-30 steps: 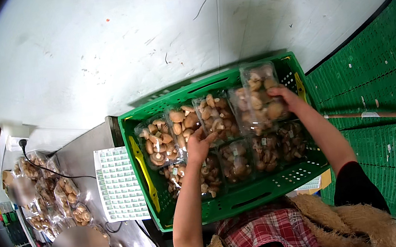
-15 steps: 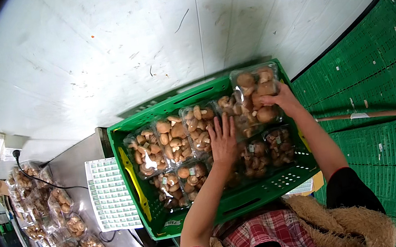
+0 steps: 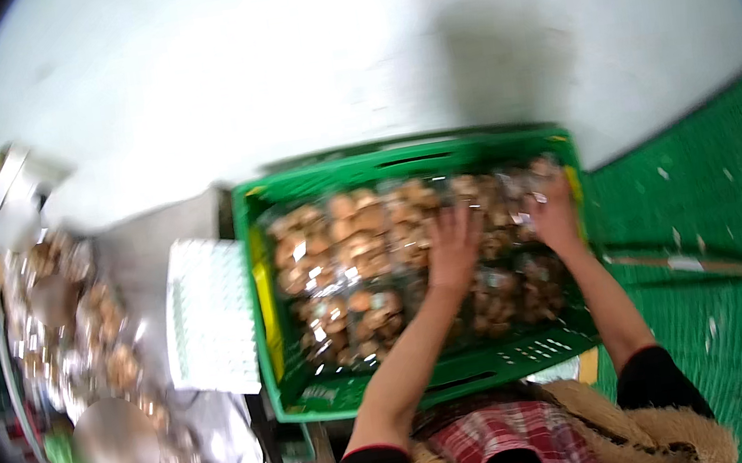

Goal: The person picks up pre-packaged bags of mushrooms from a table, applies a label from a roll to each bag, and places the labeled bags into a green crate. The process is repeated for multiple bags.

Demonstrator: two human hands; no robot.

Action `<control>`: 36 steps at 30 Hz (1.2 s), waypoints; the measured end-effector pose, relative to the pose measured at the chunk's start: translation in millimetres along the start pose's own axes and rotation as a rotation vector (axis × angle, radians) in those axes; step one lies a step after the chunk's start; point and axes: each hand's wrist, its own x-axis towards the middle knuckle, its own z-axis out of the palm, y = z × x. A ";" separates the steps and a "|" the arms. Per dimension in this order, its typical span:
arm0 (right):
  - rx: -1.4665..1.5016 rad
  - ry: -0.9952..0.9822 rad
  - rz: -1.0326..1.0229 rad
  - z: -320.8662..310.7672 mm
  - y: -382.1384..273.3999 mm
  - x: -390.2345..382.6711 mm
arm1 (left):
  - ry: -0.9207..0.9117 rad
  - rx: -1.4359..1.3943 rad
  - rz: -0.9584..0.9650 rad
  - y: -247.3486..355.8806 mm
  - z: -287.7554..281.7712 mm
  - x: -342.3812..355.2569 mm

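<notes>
A green crate [image 3: 409, 166] with yellow end handles stands in front of me, holding two rows of clear plastic packs of brown mushrooms. My left hand [image 3: 456, 248] lies over the packs right of the crate's middle, fingers stretched out and apart. At the right end of the far row, my right hand [image 3: 554, 215] grips a pack of mushrooms [image 3: 524, 181], which now sits down inside the crate. Part of this pack is hidden by the hand, and motion blurs the view. Nearest to the left hand is another mushroom pack [image 3: 409, 203].
Left of the crate a white label sheet [image 3: 209, 318] lies on a metal table [image 3: 170, 197]. More bagged mushrooms [image 3: 107, 327] are heaped farther left. A pale wall [image 3: 322, 69] rises behind. To the right, a stick [image 3: 722, 267] lies on green slatted flooring [image 3: 666, 193].
My right hand has lowered the pack from above the crate's far right corner into the far row. My left hand stays over the packs. The view has turned, and the crate looks straighter.
</notes>
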 end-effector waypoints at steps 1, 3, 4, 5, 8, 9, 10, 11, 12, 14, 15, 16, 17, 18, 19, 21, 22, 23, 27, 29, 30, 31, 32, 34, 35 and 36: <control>-0.267 -0.071 -0.173 4.9 -0.1 -8.3 | 0.003 0.085 -0.041 1.6 7.0 -2.3; -0.444 -0.195 -0.191 9.4 -5.8 -12.0 | -0.014 0.115 0.033 -0.7 16.4 -8.6; -0.541 -0.050 -0.315 -1.5 -23.9 -6.3 | -0.016 0.101 0.021 -0.5 10.2 -13.6; -0.432 0.085 -0.252 6.6 -13.5 -4.7 | -0.063 -0.121 -0.023 -3.3 9.7 -12.3; -0.777 -0.033 -0.106 33.7 21.9 -21.1 | 0.312 -0.351 -0.144 -69.5 -81.0 -80.6; -0.830 -0.090 -0.105 21.7 13.0 -23.0 | 0.376 -0.441 -0.266 -100.4 -114.7 -114.7; -0.823 -0.188 -0.117 11.6 7.7 -17.4 | 0.442 -0.535 -0.391 -130.8 -146.4 -154.2; -0.783 -0.259 -0.022 -0.9 -11.9 -5.9 | 0.454 -0.448 -0.651 -158.6 -177.6 -200.5; -0.724 -0.352 0.048 2.8 -33.2 10.1 | 0.434 -0.264 -0.969 -172.7 -163.4 -244.1; -0.027 -0.143 -0.329 -5.1 -114.1 24.2 | 0.712 -0.014 -1.368 -227.9 -146.4 -371.4; 0.318 -0.039 -0.483 -10.8 -166.6 22.9 | 0.829 -0.064 -1.556 -253.1 -146.9 -426.6; 0.562 -0.187 -0.608 -39.9 -257.3 14.8 | 0.711 0.118 -1.763 -268.0 -157.9 -471.6; 0.732 -0.290 -0.723 -46.0 -329.8 1.8 | 0.637 0.220 -1.856 -279.3 -161.5 -505.6; 0.802 -0.465 -0.819 -46.6 -396.1 -15.1 | 0.549 0.331 -1.965 -281.6 -164.2 -537.6; 0.864 -0.575 -0.939 -35.0 -449.3 -37.8 | 0.511 0.268 -2.130 -278.0 -163.3 -563.4; 0.955 -0.613 -1.259 -22.4 -551.9 -89.4 | 0.491 0.051 -2.333 -281.3 -152.1 -605.1; 0.902 -0.649 -1.413 -17.0 -597.3 -116.4 | 0.466 0.046 -2.352 -278.0 -137.3 -613.9; 0.838 -0.656 -1.488 -6.9 -638.3 -140.5 | 0.468 0.058 -2.220 -278.9 -128.9 -608.6; 0.726 -0.348 -1.761 12.5 -755.5 -221.4 | 0.441 0.142 -2.042 -259.2 -128.5 -597.1; 0.615 -0.277 -1.789 35.5 -778.6 -244.7 | 0.421 0.118 -2.006 -256.2 -136.2 -596.2; 0.575 -0.268 -1.779 45.8 -784.5 -248.3 | 0.411 0.116 -1.989 -254.2 -137.3 -596.1; 0.531 -0.257 -1.762 56.9 -786.9 -248.1 | 0.555 -0.056 -1.975 -256.7 -143.6 -602.3; 0.583 -0.359 -1.738 53.2 -782.2 -238.1 | 0.703 -0.237 -1.944 -259.8 -148.1 -614.2; 0.691 -0.561 -1.681 26.1 -768.6 -216.3 | 0.523 0.554 -1.993 -271.6 -137.2 -647.1; 0.684 -0.694 -1.575 28.4 -762.6 -213.9 | 0.540 0.276 -2.164 -278.9 -135.0 -666.3; 0.676 -0.757 -1.544 31.6 -754.5 -204.3 | 0.557 -0.028 -2.299 -287.2 -132.8 -674.9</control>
